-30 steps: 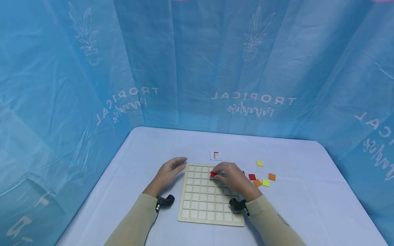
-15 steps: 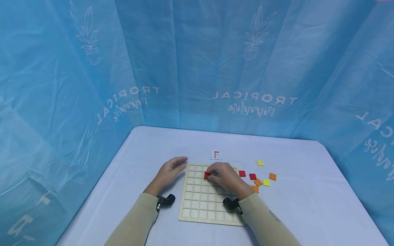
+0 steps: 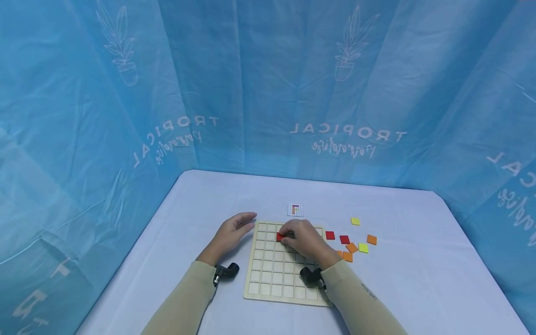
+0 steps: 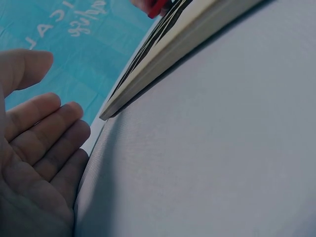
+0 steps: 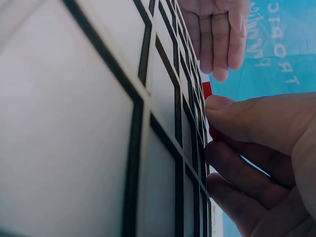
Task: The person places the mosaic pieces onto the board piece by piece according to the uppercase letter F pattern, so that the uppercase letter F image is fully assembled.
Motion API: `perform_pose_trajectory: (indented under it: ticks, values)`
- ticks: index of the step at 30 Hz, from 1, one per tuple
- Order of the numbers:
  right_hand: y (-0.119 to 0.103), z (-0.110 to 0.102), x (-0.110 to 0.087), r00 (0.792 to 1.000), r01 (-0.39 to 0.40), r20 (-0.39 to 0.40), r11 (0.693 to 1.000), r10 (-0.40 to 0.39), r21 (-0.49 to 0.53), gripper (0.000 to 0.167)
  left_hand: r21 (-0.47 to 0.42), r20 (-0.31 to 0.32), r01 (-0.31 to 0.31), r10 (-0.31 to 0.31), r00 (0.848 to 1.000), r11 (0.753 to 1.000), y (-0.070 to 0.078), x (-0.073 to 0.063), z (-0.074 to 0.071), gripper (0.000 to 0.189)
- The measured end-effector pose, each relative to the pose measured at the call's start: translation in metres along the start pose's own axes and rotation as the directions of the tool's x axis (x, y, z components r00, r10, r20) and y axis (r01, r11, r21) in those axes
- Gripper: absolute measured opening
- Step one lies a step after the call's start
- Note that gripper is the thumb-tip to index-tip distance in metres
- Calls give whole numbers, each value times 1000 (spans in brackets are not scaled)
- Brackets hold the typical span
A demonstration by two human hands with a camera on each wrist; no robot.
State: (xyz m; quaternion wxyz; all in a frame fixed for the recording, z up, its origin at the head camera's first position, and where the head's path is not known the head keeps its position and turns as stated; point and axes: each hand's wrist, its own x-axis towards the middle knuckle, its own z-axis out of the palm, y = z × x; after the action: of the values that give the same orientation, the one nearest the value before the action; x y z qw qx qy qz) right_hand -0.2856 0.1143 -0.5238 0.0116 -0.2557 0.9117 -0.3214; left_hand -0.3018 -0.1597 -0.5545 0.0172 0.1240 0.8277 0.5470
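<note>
A pale wooden grid board (image 3: 272, 267) lies flat on the white table. Over its far rows my right hand (image 3: 304, 239) pinches a red square tile (image 3: 279, 237) between thumb and fingers, at a cell in the second row from the far edge. In the right wrist view the thumb covers part of this red tile (image 5: 207, 89), close to the board's surface. Just off the board's left edge, my left hand (image 3: 231, 233) rests with its side on the cloth. Its fingers are relaxed, and the left wrist view shows the bare palm (image 4: 39, 168).
Right of the board lie loose tiles: red (image 3: 344, 239), orange (image 3: 371, 239) and yellow (image 3: 363, 248), with another yellow tile (image 3: 355, 221) farther back. A small printed pattern card (image 3: 295, 210) sits beyond the board's far edge. Blue curtains (image 3: 268, 93) surround the table.
My right hand has moved left across the board with the red tile, then stayed nearly still over the last half second. More loose tiles show beside it. The left hand has stayed put.
</note>
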Motion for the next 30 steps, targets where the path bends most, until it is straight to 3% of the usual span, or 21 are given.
perform_pose_trajectory:
  ticks: [5, 8, 15, 20, 30]
  values:
    - [-1, -1, 1, 1000, -10, 3, 1000, 10, -4, 18, 26, 20, -5, 5, 1000, 1000, 1, 0, 1, 45]
    - [-1, 0, 2, 1000, -20, 2, 1000, 20, -19, 18, 92, 64, -14, 8, 998, 996, 2, 0, 2, 59]
    - [0, 3, 4, 1000, -20, 0, 999, 20, -33, 18, 312, 215, -89, 21, 976, 946, 5, -4, 2, 105]
    - [1, 4, 4, 1000, -25, -3, 999, 25, -20, 18, 331, 232, -100, 22, 973, 938, 5, -5, 1, 114]
    - [-2, 6, 3, 999, -43, -14, 999, 43, -17, 21, 331, 254, -105, 19, 967, 938, 3, -6, -1, 115]
